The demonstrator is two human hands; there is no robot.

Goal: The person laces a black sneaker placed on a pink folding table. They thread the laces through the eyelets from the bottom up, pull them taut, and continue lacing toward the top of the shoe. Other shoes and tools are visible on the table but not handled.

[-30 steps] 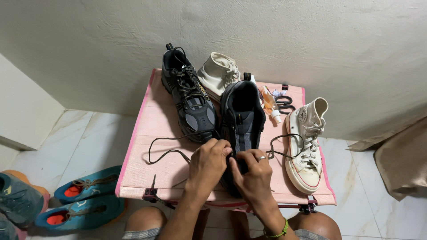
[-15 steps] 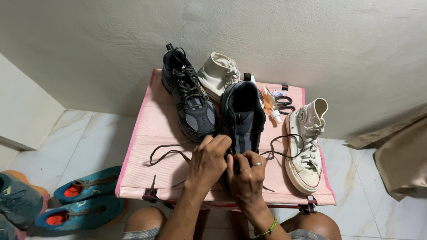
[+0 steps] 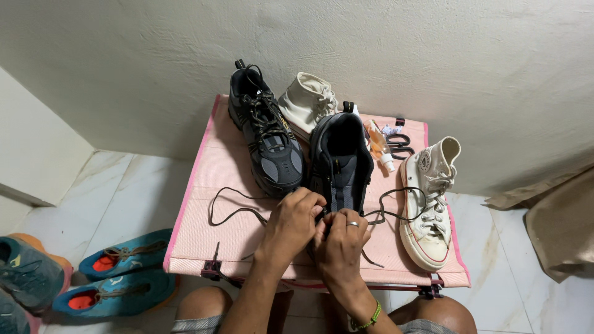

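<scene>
From the head camera, a pink tabletop (image 3: 204, 216) stands against a pale wall. Both hands meet at the toe end of a dark unlaced shoe (image 3: 340, 162) lying near the middle of the front edge, its heel pointing toward the wall. The left hand (image 3: 296, 221) curls over the toe from the left, fingers bent together and pinched on the black lace (image 3: 232, 213), which loops away toward the left edge. The right hand (image 3: 342, 240), wearing a ring, presses against the left hand, its fingers closed on the same lace; another strand trails toward the right edge. The shoe's toe lies under both sets of fingers. A laced dark shoe (image 3: 266, 136) lies just left of it, and a white high-top sneaker (image 3: 430, 207) sits along the right edge.
</scene>
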